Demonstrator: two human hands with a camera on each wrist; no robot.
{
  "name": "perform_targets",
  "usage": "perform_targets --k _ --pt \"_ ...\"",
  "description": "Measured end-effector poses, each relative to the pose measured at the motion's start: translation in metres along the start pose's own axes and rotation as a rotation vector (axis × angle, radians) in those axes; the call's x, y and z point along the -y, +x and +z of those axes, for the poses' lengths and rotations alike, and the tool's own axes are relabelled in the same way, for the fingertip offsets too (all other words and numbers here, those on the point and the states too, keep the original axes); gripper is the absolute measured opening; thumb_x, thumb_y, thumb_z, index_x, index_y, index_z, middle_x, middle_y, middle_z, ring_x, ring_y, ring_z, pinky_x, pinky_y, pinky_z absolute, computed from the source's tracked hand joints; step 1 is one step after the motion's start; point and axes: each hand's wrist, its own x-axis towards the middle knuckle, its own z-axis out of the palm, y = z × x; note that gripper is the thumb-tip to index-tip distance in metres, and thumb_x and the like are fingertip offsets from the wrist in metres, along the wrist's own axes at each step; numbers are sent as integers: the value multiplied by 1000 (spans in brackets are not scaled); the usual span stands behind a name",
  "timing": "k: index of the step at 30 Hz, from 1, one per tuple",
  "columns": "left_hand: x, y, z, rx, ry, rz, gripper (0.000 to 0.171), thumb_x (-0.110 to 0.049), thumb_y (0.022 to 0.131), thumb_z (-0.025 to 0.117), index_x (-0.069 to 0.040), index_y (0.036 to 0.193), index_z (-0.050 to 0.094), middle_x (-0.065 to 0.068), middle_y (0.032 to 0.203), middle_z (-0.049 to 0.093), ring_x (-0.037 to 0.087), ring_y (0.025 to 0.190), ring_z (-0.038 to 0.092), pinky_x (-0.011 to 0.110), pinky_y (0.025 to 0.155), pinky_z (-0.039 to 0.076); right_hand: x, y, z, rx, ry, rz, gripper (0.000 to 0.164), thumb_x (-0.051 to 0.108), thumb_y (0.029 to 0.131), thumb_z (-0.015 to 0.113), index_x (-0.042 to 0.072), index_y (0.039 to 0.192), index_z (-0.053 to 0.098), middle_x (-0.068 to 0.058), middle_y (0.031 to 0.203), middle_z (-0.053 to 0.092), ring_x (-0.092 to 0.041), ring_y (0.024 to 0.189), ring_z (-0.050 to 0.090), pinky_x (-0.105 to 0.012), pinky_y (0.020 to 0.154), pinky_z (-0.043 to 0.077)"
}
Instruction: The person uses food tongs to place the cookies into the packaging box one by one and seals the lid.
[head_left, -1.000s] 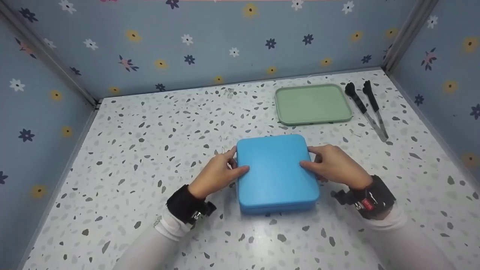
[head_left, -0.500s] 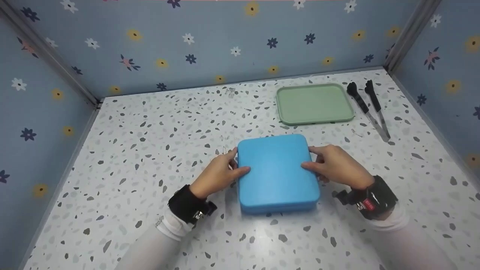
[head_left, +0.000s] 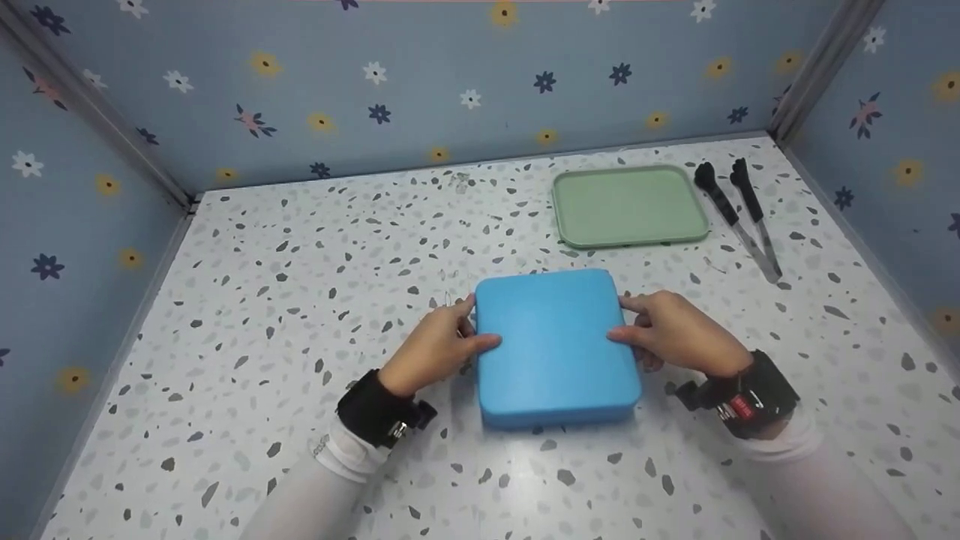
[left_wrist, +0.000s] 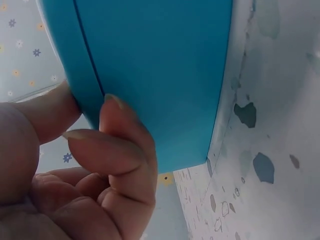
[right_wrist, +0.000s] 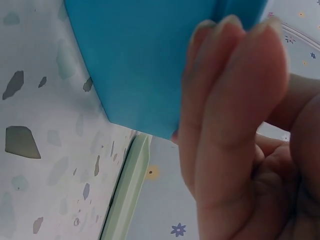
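A square blue lidded box (head_left: pixel 555 345) with rounded corners lies flat on the speckled table, its lid on. From the left side my left hand (head_left: pixel 435 345) holds it, thumb on top and the other fingers against the side. In the left wrist view, fingertips (left_wrist: pixel 116 102) touch the side at the seam below the lid (left_wrist: pixel 82 60). My right hand (head_left: pixel 682 330) grips the opposite side, its thumb on the top edge. Fingers (right_wrist: pixel 235 95) lie along the box's side in the right wrist view. The box's contents are hidden.
Behind the box to the right lies a pale green tray (head_left: pixel 630 206). Tongs (head_left: pixel 748 196) with black grips and metal arms lie spread beside it. Flower-patterned blue panels (head_left: pixel 420 90) enclose the table (head_left: pixel 315 262) at the back and both sides.
The right thumb has slid slightly outward toward the box's right edge. The box and left hand have barely moved.
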Motion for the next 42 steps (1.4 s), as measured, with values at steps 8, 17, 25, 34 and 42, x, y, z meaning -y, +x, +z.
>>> perform_targets --k 8,17,25,34,42 --pt "1 -1 1 -11 -15 -10 89 -27 89 76 7 152 23 5 80 61 31 67 64 31 50 51 -1 1 2 -21 -18 -63 58 17 96 67 -7 144 45 -2 60 58 -21 49 58 -30 45 48" --pt "4 -1 -1 -33 -5 8 87 -28 89 76 1 154 26 5 78 61 22 62 60 32 51 51 -6 9 5 -31 21 -72 62 21 97 65 -3 148 40 -3 64 59 -22 49 57 -31 45 48" --pt "9 -1 -6 -40 -41 -25 87 -27 89 76 2 154 25 5 79 61 14 54 55 29 48 50 -9 19 9 -77 -1 -92 62 26 97 66 -2 147 42 -1 66 60 -13 47 48 -27 43 41" --pt "11 3 -4 -47 -34 -13 88 -28 89 76 4 153 25 4 77 62 14 55 55 29 49 50 -11 21 6 -72 4 -72 64 27 97 66 -5 147 41 0 69 63 -13 49 49 -27 43 42" --pt "10 2 -9 -11 21 -26 79 -36 94 68 2 152 31 7 83 66 21 65 64 31 54 52 -8 13 -2 -59 -67 -52 63 33 99 63 -3 147 44 -6 69 63 -17 51 56 -29 47 45"
